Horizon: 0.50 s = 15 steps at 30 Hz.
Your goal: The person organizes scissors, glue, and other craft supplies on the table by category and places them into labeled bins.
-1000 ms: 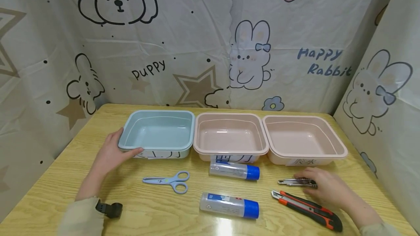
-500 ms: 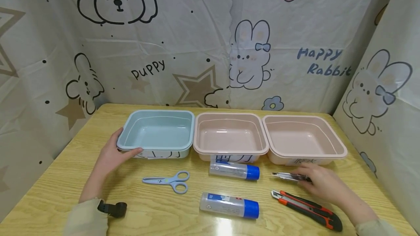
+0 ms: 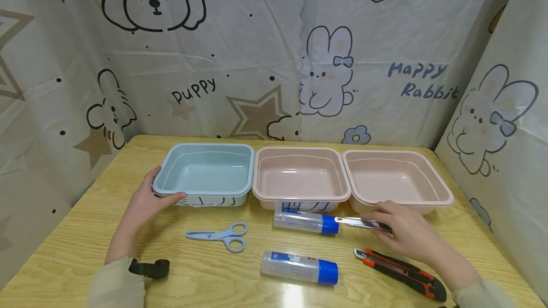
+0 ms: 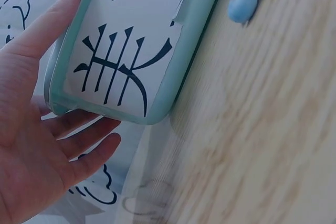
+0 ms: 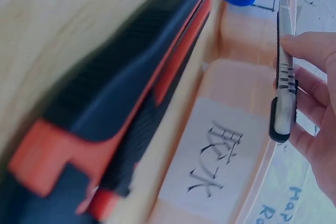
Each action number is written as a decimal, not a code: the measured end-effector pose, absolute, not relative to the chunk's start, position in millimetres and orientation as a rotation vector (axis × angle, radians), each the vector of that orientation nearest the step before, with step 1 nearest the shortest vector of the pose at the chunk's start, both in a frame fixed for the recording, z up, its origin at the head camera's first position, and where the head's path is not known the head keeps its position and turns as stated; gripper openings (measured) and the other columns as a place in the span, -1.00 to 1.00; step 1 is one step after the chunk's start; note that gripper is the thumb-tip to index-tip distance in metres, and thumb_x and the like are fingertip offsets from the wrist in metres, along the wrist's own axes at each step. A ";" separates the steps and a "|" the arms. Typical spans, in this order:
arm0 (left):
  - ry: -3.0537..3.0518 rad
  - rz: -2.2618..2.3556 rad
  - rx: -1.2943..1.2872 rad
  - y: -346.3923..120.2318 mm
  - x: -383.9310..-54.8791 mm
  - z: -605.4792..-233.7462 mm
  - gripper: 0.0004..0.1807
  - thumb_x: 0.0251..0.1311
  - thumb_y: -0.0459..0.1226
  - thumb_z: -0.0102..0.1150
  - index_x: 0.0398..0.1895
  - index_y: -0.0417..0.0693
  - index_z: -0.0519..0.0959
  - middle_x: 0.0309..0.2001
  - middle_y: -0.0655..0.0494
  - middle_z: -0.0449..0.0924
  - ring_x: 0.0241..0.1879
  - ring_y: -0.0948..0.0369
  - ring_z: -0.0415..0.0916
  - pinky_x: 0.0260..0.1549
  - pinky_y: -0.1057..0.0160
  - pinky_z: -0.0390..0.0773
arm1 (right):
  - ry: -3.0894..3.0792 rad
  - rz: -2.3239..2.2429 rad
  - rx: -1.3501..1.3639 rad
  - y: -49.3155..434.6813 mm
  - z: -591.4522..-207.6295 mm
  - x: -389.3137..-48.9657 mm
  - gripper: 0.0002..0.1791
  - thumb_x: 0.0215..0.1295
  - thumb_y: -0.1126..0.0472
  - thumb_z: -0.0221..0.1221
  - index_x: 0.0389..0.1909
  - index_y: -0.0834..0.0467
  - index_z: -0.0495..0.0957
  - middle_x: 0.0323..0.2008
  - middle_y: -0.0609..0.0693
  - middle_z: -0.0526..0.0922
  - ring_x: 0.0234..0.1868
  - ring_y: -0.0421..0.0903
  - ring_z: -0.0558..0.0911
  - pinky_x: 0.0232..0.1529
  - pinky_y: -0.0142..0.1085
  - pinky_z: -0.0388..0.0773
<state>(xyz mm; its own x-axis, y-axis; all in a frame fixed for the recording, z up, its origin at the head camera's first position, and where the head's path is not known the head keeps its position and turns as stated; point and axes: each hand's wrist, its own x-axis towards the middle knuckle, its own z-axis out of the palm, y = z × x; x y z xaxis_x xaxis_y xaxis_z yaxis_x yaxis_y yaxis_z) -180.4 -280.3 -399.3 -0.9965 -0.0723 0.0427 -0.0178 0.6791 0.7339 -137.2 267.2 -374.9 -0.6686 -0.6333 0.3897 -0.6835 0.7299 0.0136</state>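
In the head view my left hand (image 3: 147, 203) holds the left corner of a light blue bin (image 3: 203, 194), thumb along the front rim and fingers at the side. The left wrist view shows the bin's white label (image 4: 123, 51) with black characters. My right hand (image 3: 404, 227) pinches a slim silver utility knife (image 3: 361, 223), raised off the table in front of the right pink bin (image 3: 398, 202). In the right wrist view the thumb lies on the knife (image 5: 284, 72), its tip pointing up. A larger black-and-red utility knife (image 3: 402, 274) lies near the right forearm.
The middle pink bin (image 3: 301, 197) stands between the other two. Two clear glue bottles with blue caps lie on the table: one glue bottle (image 3: 299, 221) near that bin, another glue bottle (image 3: 295, 268) nearer. Light blue scissors (image 3: 218, 236) lie left of them. A printed curtain (image 3: 257, 61) hangs behind.
My right hand has lifted the silver utility knife from the table and moved it left and away from me, towards the upper glue bottle. The left hand stays on the blue bin.
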 end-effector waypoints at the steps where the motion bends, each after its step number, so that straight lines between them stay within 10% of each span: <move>1: -2.813 -1.238 0.077 -280.4 -180.4 -399.6 0.18 -0.06 0.08 0.29 0.42 -0.15 -0.27 0.32 -0.37 -0.02 0.20 -0.28 0.11 0.05 -0.26 0.21 | -2.566 0.194 1.019 264.3 -373.4 -137.5 -0.67 -0.16 0.19 0.38 -0.26 -0.03 0.64 -0.36 -0.24 0.55 -0.45 -0.36 0.41 -0.51 -0.42 0.40; 15: -2.819 -1.265 0.085 -280.5 -179.3 -398.8 0.18 -0.06 0.09 0.28 0.43 -0.11 -0.30 0.33 -0.37 -0.03 0.21 -0.28 0.10 0.05 -0.27 0.21 | -2.493 0.290 1.181 213.4 -357.6 -160.2 -0.67 -0.05 0.19 0.34 -0.17 0.03 0.62 -0.32 -0.18 0.58 -0.39 -0.32 0.49 -0.41 -0.41 0.49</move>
<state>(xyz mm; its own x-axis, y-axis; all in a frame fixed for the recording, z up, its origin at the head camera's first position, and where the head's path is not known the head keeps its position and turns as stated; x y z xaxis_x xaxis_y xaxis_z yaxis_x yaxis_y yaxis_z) -179.3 -280.5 -398.8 -0.9972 -0.0710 0.0240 -0.0293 0.6638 0.7473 -160.2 213.4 -357.6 -0.5825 -0.7021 0.4096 -0.7774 0.6283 -0.0286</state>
